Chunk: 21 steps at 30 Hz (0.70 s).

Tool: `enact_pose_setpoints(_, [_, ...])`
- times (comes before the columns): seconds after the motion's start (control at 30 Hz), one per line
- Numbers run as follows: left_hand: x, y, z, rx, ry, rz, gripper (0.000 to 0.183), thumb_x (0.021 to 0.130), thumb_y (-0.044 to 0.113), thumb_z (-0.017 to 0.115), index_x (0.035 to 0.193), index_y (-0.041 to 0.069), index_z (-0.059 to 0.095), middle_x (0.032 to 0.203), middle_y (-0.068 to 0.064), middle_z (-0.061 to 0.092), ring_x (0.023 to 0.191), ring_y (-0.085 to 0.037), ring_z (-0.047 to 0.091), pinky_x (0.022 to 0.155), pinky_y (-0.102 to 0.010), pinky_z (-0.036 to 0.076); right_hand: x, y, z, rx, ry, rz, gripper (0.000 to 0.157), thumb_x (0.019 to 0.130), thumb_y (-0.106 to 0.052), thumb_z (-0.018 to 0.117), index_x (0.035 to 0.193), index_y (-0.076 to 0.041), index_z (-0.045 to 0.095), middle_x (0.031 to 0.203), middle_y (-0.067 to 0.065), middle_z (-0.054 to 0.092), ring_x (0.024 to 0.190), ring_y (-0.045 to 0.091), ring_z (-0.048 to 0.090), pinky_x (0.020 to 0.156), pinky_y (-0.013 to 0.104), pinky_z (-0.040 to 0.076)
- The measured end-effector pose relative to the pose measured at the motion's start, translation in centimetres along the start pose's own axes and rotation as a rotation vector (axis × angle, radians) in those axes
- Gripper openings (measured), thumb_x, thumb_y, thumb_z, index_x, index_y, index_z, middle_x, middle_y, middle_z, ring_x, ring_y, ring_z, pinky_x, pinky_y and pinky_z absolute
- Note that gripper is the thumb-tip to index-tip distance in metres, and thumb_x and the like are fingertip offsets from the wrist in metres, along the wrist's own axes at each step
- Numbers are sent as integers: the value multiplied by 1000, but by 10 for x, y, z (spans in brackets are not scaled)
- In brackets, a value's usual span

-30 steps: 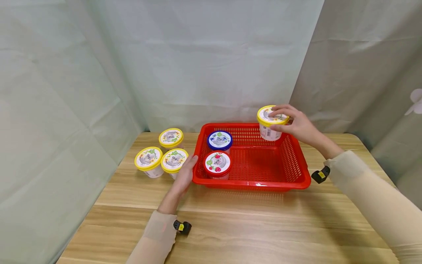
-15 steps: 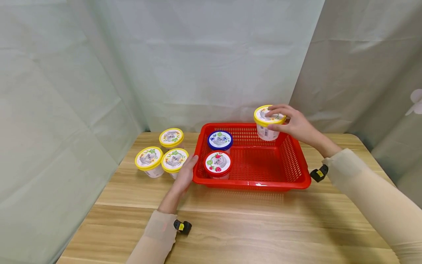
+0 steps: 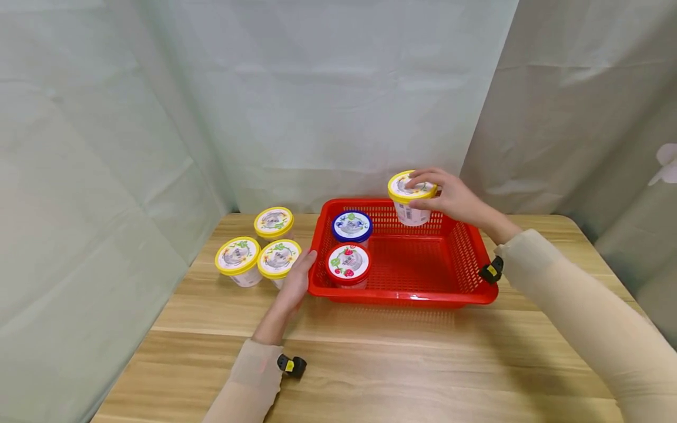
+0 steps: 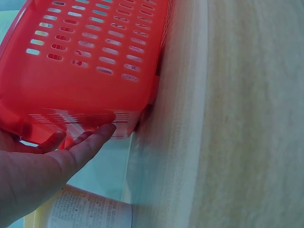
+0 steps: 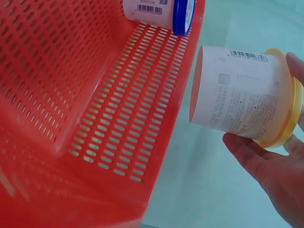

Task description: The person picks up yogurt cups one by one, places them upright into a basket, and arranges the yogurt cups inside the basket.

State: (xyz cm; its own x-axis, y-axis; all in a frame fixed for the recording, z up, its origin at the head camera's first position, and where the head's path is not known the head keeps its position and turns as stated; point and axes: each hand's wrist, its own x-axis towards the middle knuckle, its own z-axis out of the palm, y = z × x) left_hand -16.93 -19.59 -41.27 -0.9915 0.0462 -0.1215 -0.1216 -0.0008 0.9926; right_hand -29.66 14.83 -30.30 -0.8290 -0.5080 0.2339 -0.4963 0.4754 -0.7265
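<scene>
My right hand holds a white paper tub with a yellow lid, thumb and fingers spread around the lid. The tub overlaps the back rim of the red plastic basket in the head view. The right wrist view shows the held tub beside the basket's slotted wall. Fairly straight fingers of my left hand touch the basket's left end, and the left wrist view shows them against the outer wall. Inside the basket's left side stand a blue-lidded tub and a red-lidded tub.
Three yellow-lidded tubs stand left of the basket: one at the back, one at the far left and one close to my left hand. All are on the wooden table. A pale curtain hangs behind it.
My right hand has carried the yellow-lidded tub to the left along the basket's back rim. My left hand and the basket have stayed in place.
</scene>
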Motion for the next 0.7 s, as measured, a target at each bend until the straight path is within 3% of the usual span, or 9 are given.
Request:
enact_pose_setpoints(0.47, [0, -2, 1, -4, 22, -10, 63, 114, 30, 33, 163, -4, 16, 165, -26, 28, 149, -39, 34, 123, -54, 27, 17, 2, 14, 27, -105, -4, 39, 88, -19, 84, 125, -9, 73, 151, 11, 52, 137, 33, 44, 104, 52, 47])
enact_pose_setpoints(0.7, [-1, -3, 1, 1, 26, -17, 64, 114, 31, 33, 163, -5, 14, 166, -26, 26, 150, -39, 32, 123, -54, 26, 22, 12, 18, 165, -153, 43, 34, 88, -14, 81, 121, -11, 75, 151, 6, 54, 136, 30, 45, 104, 51, 48])
